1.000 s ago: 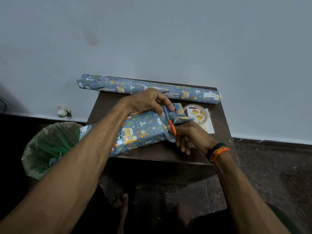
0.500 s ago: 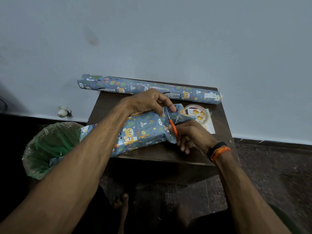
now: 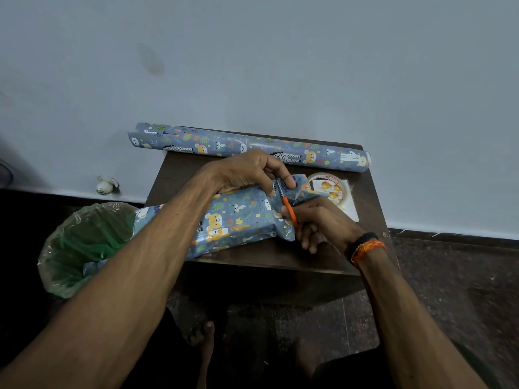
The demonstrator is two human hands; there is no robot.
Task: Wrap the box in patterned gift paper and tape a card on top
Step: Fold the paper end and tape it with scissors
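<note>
Scissors (image 3: 289, 210) have advanced since 1 s ago: the orange handle now sits higher along the right end of the box (image 3: 224, 220), blade tip up under the left thumb, so the cut through the excess paper flap (image 3: 295, 186) has run further toward 12 o'clock. Left hand has barely moved. Everything else is static.

Left to right:
- Green bin bag (image 3: 84, 242) at 9 o'clock, off the surface edge, with a scrap of patterned paper inside, low in the bag.
- Box lies across the surface (image 3: 280, 259), body already covered in blue animal-print paper, left end overhanging toward the bag. Long seam looks closed; I can't see tape on it.
- Left hand (image 3: 247, 172) clamps the box top near its right end, thumb and forefinger pinching the raised flap taut.
- Right hand (image 3: 317, 223) is closed around the scissor handles; blade mostly hidden in the paper, so I can't tell how far apart the blades are.
- Tape roll (image 3: 328, 189) at 2 o'clock just beyond the flap, sitting on the card (image 3: 348, 209), which shows a white edge.
- Spare paper roll (image 3: 247, 147) along the far edge at 12 o'clock, against the wall.

Read: trimming surplus at the right end before folding it in. Roughly mid-task. Remaining by my estimate: finish the cut, drop the offcut, fold and tape both ends, then tape the card on top. Risk: thin paper tearing off-line if the flap goes slack.
</note>
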